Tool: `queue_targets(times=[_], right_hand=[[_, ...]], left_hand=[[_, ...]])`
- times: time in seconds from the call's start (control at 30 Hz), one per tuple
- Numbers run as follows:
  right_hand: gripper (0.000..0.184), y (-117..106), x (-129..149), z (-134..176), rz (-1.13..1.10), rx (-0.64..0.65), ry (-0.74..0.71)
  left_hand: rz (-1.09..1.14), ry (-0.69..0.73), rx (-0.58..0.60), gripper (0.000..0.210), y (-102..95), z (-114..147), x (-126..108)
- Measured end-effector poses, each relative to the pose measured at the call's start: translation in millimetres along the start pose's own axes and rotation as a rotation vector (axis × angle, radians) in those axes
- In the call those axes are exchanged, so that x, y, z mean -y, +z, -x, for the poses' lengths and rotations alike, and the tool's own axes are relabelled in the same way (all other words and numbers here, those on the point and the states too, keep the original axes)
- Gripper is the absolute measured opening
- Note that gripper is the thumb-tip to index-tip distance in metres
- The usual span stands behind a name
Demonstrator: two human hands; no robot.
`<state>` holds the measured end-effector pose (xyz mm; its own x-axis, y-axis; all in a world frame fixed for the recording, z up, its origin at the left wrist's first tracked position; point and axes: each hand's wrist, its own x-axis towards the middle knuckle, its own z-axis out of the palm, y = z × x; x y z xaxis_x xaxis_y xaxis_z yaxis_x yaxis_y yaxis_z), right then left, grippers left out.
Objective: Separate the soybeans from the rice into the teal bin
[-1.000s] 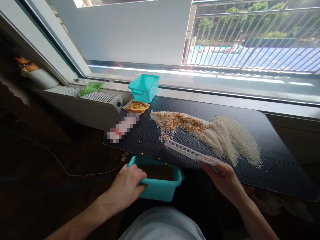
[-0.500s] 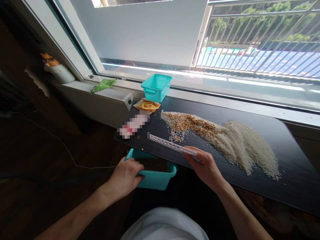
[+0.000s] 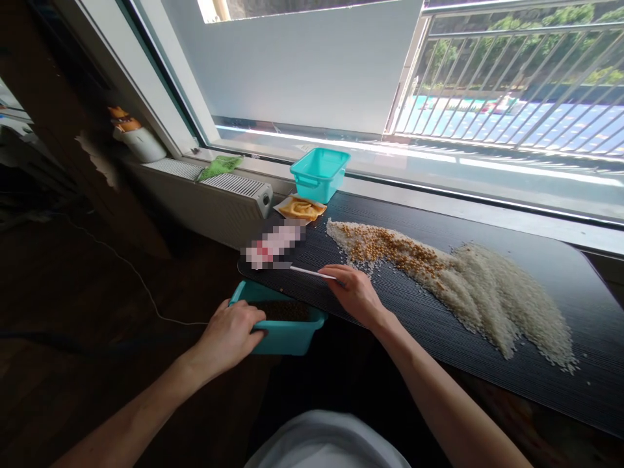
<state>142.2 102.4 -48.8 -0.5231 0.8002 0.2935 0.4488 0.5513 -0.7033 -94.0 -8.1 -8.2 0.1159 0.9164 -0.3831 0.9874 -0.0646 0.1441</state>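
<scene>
My left hand [image 3: 233,333] grips the near-left rim of a teal plastic bin [image 3: 288,339]. The bin is held just below the table's front edge, with small brownish grains [image 3: 281,311] inside. In my right hand [image 3: 357,294] is a thin white strip [image 3: 309,272], now seen nearly edge-on over the table's left end. Its far end meets a pixelated patch, so I cannot tell what is there. To the right, yellow beans [image 3: 385,245] lie spread over part of a long heap of white rice [image 3: 507,292].
A second teal bin [image 3: 319,175] stands at the back by the window. In front of it is a yellowish item on white paper [image 3: 301,208]. A radiator [image 3: 229,195] carrying a green cloth [image 3: 221,166] runs left of the dark table [image 3: 390,198]. One loose bean lies near the front edge.
My right hand has moved left with the strip, which has turned from showing its row of holes to edge-on. The held bin and my left hand have shifted slightly left; the view has also shifted.
</scene>
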Motion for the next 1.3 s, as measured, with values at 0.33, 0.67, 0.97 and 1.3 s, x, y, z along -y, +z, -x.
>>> queue_targets(times=[0.33, 0.67, 0.97, 1.3], right_hand=[[0.026, -9.0, 15.1, 17.7, -0.099, 0.139, -0.072], [0.021, -74.6, -6.4, 111.2, -0.028, -0.275, 0.184], [0.024, -100.3, -37.4, 118.0, 0.025, -0.405, 0.363], [0.026, -111.2, -32.7, 131.8, 0.023, -0.313, 0.293]], left_hand=[[-0.009, -0.019, 0.0, 0.018, -0.1, 4.0, 1.5], [0.037, 0.088, 0.087, 0.018, 3.4, 11.3, -31.4], [0.108, 0.224, 0.106, 0.016, 8.2, 2.0, -69.1], [0.11, 0.23, 0.127, 0.015, 7.6, 2.2, -76.8]])
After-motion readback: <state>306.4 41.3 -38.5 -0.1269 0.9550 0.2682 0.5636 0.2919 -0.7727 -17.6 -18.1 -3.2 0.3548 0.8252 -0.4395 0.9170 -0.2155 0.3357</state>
